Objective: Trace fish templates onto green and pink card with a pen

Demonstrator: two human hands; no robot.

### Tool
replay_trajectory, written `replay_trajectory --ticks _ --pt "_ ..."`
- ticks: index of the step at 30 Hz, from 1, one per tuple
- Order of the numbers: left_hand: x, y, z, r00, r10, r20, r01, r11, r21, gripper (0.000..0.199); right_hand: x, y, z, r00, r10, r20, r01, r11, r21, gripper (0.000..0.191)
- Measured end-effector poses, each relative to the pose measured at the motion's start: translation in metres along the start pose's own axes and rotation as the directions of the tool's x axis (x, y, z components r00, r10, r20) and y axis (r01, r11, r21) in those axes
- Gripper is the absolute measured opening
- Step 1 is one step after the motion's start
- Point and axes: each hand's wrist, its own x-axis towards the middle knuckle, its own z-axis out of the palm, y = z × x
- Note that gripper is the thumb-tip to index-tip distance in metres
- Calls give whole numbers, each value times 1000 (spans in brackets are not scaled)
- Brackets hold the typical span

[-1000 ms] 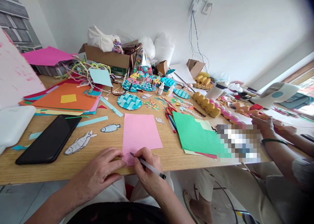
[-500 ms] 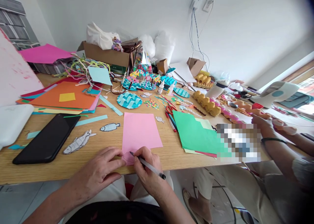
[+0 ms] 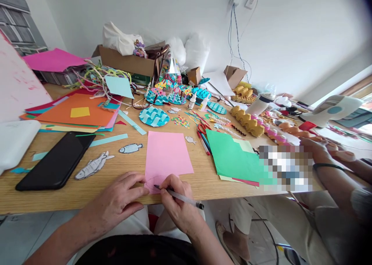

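A sheet of pink paper (image 3: 168, 152) lies in front of me at the table's near edge, with a thin curved outline drawn near its lower left corner. My right hand (image 3: 180, 201) is closed round a pen (image 3: 183, 197) with a translucent barrel, its tip on the paper by that outline. My left hand (image 3: 123, 193) rests flat at the sheet's lower left, fingers stretched out and touching its edge. Left of the sheet lie a blue paper fish (image 3: 131, 148) and a larger grey paper fish (image 3: 94, 166). A small paper fish (image 3: 190, 140) sits at its right.
A black phone (image 3: 56, 162) and stacked coloured paper (image 3: 72, 112) are at left. Green paper (image 3: 232, 158), markers (image 3: 204, 141) and egg-carton strips (image 3: 247, 121) lie right. A woven blue paper disc (image 3: 154, 116) is beyond the sheet. Another person's hand (image 3: 315, 152) is at far right.
The pen tip has moved slightly down and right on the pink paper, and the pen leans lower. My left hand stays in place. The view has shifted a little.
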Motion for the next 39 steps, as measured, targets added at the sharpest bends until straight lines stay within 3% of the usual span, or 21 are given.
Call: replay_trajectory --ticks 8,16,27,39 --pt "0 -1 0 1000 3 4 -3 1000 -19 30 -1 1 -2 999 -17 43 15 998 59 11" --pt "-1 -1 1 1000 5 15 -5 1000 -14 35 -2 0 3 995 12 -96 -18 998 -62 11" --pt "0 1 -1 1000 14 -14 -13 1000 4 32 1 4 7 996 -30 -82 22 995 -97 10" --pt "-1 -1 1 1000 8 -1 -8 1000 -4 32 2 2 2 999 -23 -22 24 999 39 11"
